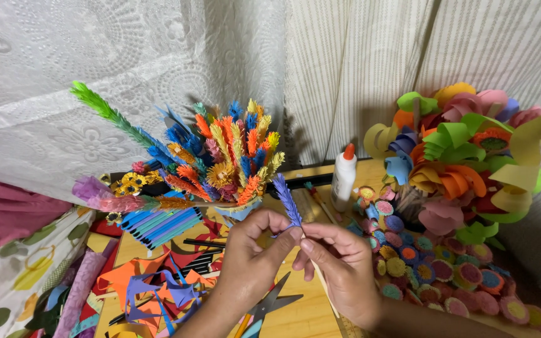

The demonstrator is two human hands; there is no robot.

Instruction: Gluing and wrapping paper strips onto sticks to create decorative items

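My left hand (pixel 252 253) and my right hand (pixel 339 266) meet over a wooden table (pixel 308 316). Together they pinch a thin stick wrapped with purple fringed paper (pixel 287 200), whose feathery tip points up and away. The stick's bare lower end runs down past my right palm. My left thumb and fingers press the base of the purple fringe. Just beyond stands a cup (pixel 245 209) packed with many similar fringed paper stems in orange, yellow and blue.
Scissors (pixel 264 310) lie below my hands. A white glue bottle (pixel 344 176) with an orange cap stands behind. Small rolled paper flowers (pixel 433 269) cover the right side, under a large paper flower bouquet (pixel 464 163). Paper scraps (pixel 151 281) lie at left. Curtains hang behind.
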